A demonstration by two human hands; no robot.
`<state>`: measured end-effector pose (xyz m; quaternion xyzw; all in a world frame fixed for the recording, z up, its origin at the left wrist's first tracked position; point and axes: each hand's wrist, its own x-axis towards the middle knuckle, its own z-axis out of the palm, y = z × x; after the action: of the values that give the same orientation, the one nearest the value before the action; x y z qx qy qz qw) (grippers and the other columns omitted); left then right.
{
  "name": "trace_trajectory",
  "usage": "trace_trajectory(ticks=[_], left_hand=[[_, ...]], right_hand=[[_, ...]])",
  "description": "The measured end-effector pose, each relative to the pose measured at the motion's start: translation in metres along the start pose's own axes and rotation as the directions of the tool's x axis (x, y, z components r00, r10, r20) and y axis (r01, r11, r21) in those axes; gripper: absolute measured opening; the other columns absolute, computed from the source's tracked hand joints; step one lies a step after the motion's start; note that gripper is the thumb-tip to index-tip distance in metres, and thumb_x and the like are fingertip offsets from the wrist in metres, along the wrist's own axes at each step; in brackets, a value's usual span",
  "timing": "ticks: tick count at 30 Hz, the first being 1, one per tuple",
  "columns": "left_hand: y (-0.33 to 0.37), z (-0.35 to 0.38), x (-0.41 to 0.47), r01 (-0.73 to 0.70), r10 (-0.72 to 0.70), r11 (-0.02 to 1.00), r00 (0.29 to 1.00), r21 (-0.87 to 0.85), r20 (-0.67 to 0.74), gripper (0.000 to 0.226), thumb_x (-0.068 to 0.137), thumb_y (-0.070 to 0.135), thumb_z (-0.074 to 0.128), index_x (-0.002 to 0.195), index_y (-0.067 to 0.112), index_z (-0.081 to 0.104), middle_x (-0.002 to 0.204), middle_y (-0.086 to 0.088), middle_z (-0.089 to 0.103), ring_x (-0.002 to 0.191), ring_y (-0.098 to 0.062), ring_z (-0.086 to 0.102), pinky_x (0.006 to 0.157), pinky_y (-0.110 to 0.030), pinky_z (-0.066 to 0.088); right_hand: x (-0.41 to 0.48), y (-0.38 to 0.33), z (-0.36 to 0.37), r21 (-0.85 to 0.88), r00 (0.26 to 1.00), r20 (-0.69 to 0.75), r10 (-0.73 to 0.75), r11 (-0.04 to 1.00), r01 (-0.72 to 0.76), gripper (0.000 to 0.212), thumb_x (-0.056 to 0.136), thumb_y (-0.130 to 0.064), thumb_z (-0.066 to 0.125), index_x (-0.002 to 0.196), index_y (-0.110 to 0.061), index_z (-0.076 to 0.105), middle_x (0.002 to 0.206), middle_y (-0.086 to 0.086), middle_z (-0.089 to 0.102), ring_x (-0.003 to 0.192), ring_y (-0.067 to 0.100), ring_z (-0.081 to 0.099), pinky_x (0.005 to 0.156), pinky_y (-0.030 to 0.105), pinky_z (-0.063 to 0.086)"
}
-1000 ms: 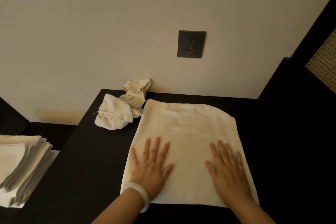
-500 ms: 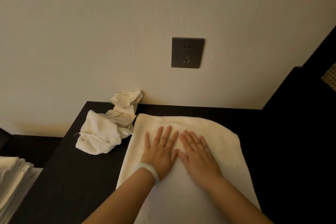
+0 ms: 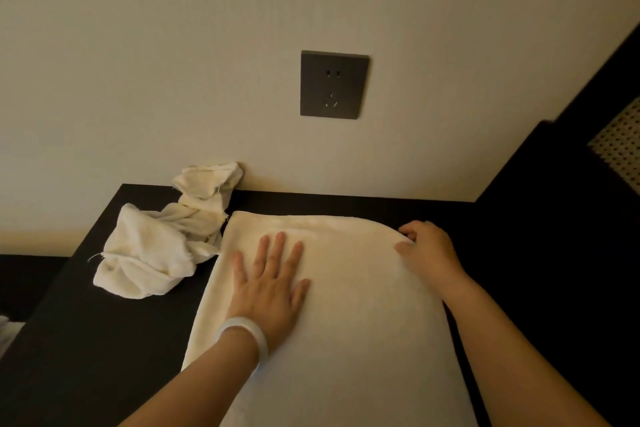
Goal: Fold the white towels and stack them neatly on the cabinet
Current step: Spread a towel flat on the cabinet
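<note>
White cotton, spread wide over the dark top of the cabinet [image 3: 86,340]: that's the flat towel [image 3: 353,315], lying smooth, its far edge close to the wall [image 3: 173,62] and its near end running out of the bottom of the view. The left hand [image 3: 268,282] is down on it, palm flat, fingers straight and fanned, pressing the cloth on its left half. A pale bangle [image 3: 246,340] circles that wrist. Across on the other side, the right hand [image 3: 427,250] is at the towel's far right corner, with the thumb laid on top of the cloth and the fingers curled over the edge, so that corner is pinched between them. Both forearms come in bare from below.

Just left of the flat towel, a crumpled towel [image 3: 152,253] sits in a heap on the same dark top. Its bunched upper end leans on the wall, and loose threads show at its hems. Its nearest folds lie right beside the flat towel's left edge; I cannot tell whether they touch.

Higher up, a dark grey socket [image 3: 334,84] is set square in the wall. Off to the right, darker furniture rises above the cabinet, with a pale perforated panel [image 3: 620,149] at the edge of view. Low on the left there's a sliver of something white, too little of it to tell what.
</note>
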<state>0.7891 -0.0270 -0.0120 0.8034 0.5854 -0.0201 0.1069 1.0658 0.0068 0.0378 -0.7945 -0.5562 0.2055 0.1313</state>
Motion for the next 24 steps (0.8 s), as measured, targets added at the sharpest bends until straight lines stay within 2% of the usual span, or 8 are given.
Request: trace_trajectory(ticks=[4, 8, 10, 12, 15, 18, 21, 24], left_hand=[[0.0, -0.002, 0.0, 0.007, -0.007, 1.0, 1.0, 0.005, 0.012, 0.063, 0.092, 0.063, -0.006, 0.14, 0.041, -0.039, 0.154, 0.005, -0.041, 0.141, -0.022, -0.038, 0.118, -0.058, -0.013], [0.0, 0.0, 0.001, 0.001, -0.001, 1.0, 1.0, 0.01, 0.015, 0.062, 0.092, 0.063, -0.005, 0.137, 0.042, -0.043, 0.152, 0.005, -0.043, 0.14, -0.022, -0.04, 0.117, -0.058, -0.015], [-0.001, 0.002, 0.001, 0.004, -0.004, 1.0, 1.0, 0.016, 0.018, 0.062, 0.092, 0.063, -0.006, 0.135, 0.042, -0.044, 0.151, 0.006, -0.044, 0.139, -0.021, -0.041, 0.117, -0.057, -0.016], [-0.001, 0.003, 0.003, 0.013, -0.013, 1.0, 1.0, 0.018, 0.015, 0.062, 0.093, 0.063, -0.004, 0.135, 0.042, -0.044, 0.151, 0.006, -0.044, 0.139, -0.021, -0.04, 0.117, -0.056, -0.017], [0.0, 0.004, 0.003, 0.017, -0.018, 1.0, 0.999, 0.017, 0.027, 0.061, 0.09, 0.064, -0.008, 0.134, 0.043, -0.045, 0.149, 0.007, -0.046, 0.139, -0.022, -0.041, 0.116, -0.056, -0.017], [0.0, 0.004, 0.004, 0.017, -0.017, 1.0, 0.999, 0.013, 0.033, 0.064, 0.08, 0.066, -0.018, 0.134, 0.044, -0.045, 0.147, 0.008, -0.048, 0.138, -0.022, -0.042, 0.116, -0.055, -0.019], [0.0, 0.004, 0.006, 0.022, -0.022, 1.0, 0.999, 0.007, 0.044, 0.063, 0.08, 0.067, -0.017, 0.132, 0.045, -0.046, 0.145, 0.009, -0.05, 0.136, -0.021, -0.044, 0.115, -0.054, -0.021], [-0.001, 0.007, 0.007, 0.036, -0.037, 0.999, 0.998, 0.021, 0.044, 0.064, 0.076, 0.068, -0.02, 0.13, 0.046, -0.047, 0.142, 0.011, -0.052, 0.135, -0.02, -0.045, 0.114, -0.053, -0.02]], right_hand=[[-0.008, -0.011, 0.001, -0.253, 0.986, -0.037, -0.161, 0.956, 0.147, 0.014, 0.094, -0.014, 0.059, 0.107, -0.02, 0.062, 0.112, -0.002, 0.057, 0.105, 0.019, 0.051, 0.091, 0.03, 0.043], [-0.029, -0.011, 0.006, -0.194, 0.959, -0.039, -0.28, 0.944, 0.267, 0.009, 0.095, -0.022, 0.06, 0.091, -0.025, 0.052, 0.097, -0.009, 0.051, 0.095, 0.012, 0.05, 0.081, 0.025, 0.046], [-0.034, -0.011, 0.007, -0.123, 0.965, -0.03, -0.262, 0.959, 0.257, 0.016, 0.098, -0.035, 0.056, 0.086, -0.024, 0.054, 0.09, -0.01, 0.051, 0.084, 0.008, 0.051, 0.072, 0.022, 0.047], [-0.034, -0.011, 0.008, -0.082, 0.977, -0.036, -0.209, 0.975, 0.205, 0.022, 0.101, -0.036, 0.049, 0.085, -0.022, 0.055, 0.089, -0.007, 0.052, 0.077, 0.007, 0.051, 0.07, 0.024, 0.05], [-0.029, -0.01, 0.01, -0.053, 0.99, 0.001, -0.141, 0.989, 0.141, 0.005, 0.099, -0.03, 0.055, 0.102, -0.026, 0.056, 0.103, -0.006, 0.054, 0.086, 0.006, 0.054, 0.076, 0.022, 0.05], [-0.019, -0.006, 0.009, -0.042, 0.989, 0.099, -0.108, 0.993, 0.113, 0.02, 0.095, -0.027, 0.063, 0.115, -0.027, 0.061, 0.111, -0.005, 0.056, 0.096, 0.009, 0.056, 0.081, 0.022, 0.048], [-0.01, -0.006, 0.006, -0.044, 0.984, 0.143, -0.11, 0.992, 0.117, 0.005, 0.09, -0.026, 0.067, 0.091, -0.029, 0.063, 0.103, -0.008, 0.055, 0.087, 0.006, 0.056, 0.073, 0.018, 0.048], [-0.001, -0.005, 0.002, 0.004, 0.976, 0.204, -0.077, 0.997, 0.078, 0.013, 0.084, -0.023, 0.069, 0.079, -0.027, 0.057, 0.09, -0.01, 0.056, 0.077, 0.006, 0.056, 0.06, 0.016, 0.043]])
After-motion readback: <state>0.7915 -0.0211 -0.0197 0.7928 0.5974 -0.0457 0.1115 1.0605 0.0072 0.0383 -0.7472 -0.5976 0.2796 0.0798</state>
